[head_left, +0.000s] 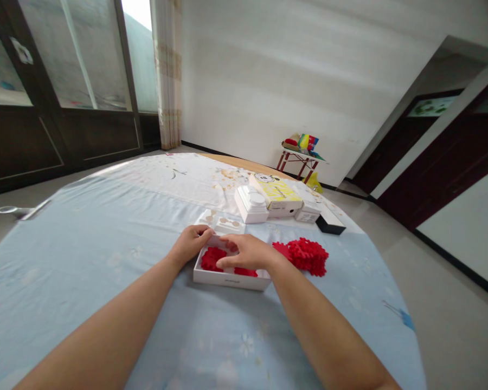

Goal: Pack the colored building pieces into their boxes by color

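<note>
A shallow white box [228, 280] sits on the cloth in front of me, with red notched-edge pieces [212, 259] lying inside. My left hand [193, 242] has its fingers curled over the box's far left rim. Above the box's interior is my right hand [246, 252], thumb and fingers apart, hiding part of the contents. I see nothing between those fingers; whether the fingertips touch a piece is unclear. Just right of the box lies a heap of similar red pieces [309, 255]. A white tray-like insert with cutouts [230, 225] rests behind the box.
Farther back stand a white box [252, 203], a yellow-and-white printed box [277, 192], a smaller white box [308, 212] and a black-sided box lid [331, 223]. A pale blue cloth [85, 233] covers the round table. A small side table [303, 154] stands against the wall.
</note>
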Motion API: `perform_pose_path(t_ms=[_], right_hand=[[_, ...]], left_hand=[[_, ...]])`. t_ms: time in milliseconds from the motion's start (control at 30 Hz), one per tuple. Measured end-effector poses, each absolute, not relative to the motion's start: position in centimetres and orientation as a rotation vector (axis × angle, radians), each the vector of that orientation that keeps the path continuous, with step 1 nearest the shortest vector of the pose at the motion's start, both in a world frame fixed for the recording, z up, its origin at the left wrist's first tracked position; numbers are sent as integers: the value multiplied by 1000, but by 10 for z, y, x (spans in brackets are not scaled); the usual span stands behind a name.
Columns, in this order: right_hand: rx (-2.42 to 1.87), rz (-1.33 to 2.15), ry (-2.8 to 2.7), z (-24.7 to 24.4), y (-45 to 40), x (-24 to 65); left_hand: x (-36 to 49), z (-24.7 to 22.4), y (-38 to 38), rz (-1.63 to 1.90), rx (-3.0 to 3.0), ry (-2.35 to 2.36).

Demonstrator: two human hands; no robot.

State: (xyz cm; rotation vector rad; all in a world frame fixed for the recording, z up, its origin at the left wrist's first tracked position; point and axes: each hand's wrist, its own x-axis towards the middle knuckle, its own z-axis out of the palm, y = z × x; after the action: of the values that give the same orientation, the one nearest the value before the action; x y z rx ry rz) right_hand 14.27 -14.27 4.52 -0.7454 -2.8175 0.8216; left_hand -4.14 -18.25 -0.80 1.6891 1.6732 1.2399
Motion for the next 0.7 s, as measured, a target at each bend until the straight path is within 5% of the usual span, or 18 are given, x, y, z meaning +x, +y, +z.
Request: perform_pose_path(t_ms=[267, 467, 700], right_hand=[[-709, 555, -2922, 34, -147, 137], [-505, 709, -2908, 37, -152, 136], [-832, 530, -2789, 48, -143, 171]], left_hand=[[-42, -10, -182, 1256, 1677, 1648], [-43, -13, -181, 1235, 1636, 1621], [-41, -11, -182, 1235, 1570, 1606]])
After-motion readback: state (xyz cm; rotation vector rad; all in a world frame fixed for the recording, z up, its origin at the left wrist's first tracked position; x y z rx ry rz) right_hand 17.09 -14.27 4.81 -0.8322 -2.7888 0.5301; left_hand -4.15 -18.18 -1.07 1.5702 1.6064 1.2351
